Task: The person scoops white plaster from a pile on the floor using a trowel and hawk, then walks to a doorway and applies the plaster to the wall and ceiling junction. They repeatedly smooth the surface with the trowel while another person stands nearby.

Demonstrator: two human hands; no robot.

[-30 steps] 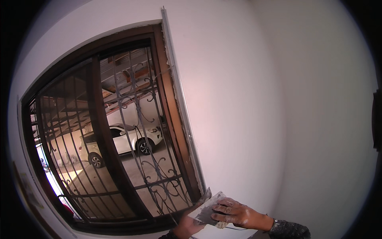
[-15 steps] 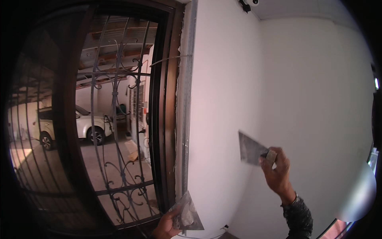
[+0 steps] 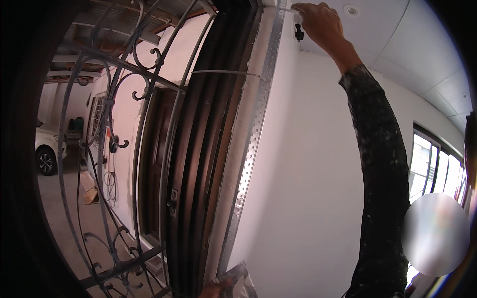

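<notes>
My right hand (image 3: 320,22) is raised to the top of the wall corner, fingers closed. It grips a putty knife (image 3: 285,9), whose blade shows only as a thin pale strip by the upper end of the perforated metal corner bead (image 3: 246,171). At the bottom edge my left hand (image 3: 216,288), partly cut off and dim, holds a second wide-bladed putty knife (image 3: 239,281) with whitish compound on it. That blade is near the foot of the corner bead. A thin curved strip (image 3: 226,73) crosses from the dark frame to the bead.
Left of the bead stands a brown door frame (image 3: 191,198) beside a scrolled iron grille (image 3: 107,102). A white car (image 3: 49,149) is parked beyond it. To the right are the white wall (image 3: 318,149) and a window (image 3: 427,159). A small black fixture (image 3: 298,32) hangs near the ceiling.
My right hand has risen with its putty knife from mid-wall to the top of the corner. My left hand has sunk partly out of the picture. The view has tilted up and turned.
</notes>
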